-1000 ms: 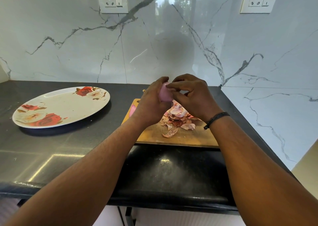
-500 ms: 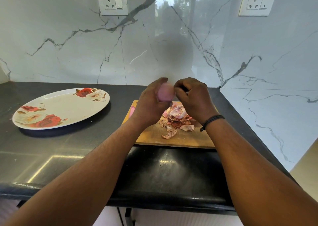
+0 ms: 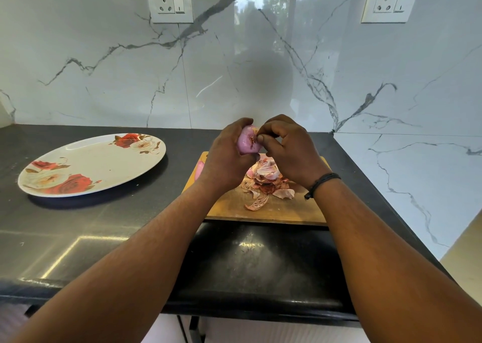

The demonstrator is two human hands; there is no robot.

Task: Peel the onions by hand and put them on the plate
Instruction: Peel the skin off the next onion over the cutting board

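The left hand (image 3: pixel 229 157) cups the onion (image 3: pixel 247 141) above the cutting board (image 3: pixel 263 207), its end facing the right hand (image 3: pixel 289 149), whose fingertips (image 3: pixel 260 139) pinch the skin there.

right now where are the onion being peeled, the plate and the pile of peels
onion (image 3: pixel 247 144), head view, its shiny purple side between the two hands
plate (image 3: pixel 104 160), head view, bare white middle
pile of peels (image 3: pixel 266 179), head view, middle of the heap on the board

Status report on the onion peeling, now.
Left hand grips onion above board. Right hand pinches its skin. Plate bare, nothing blocking.
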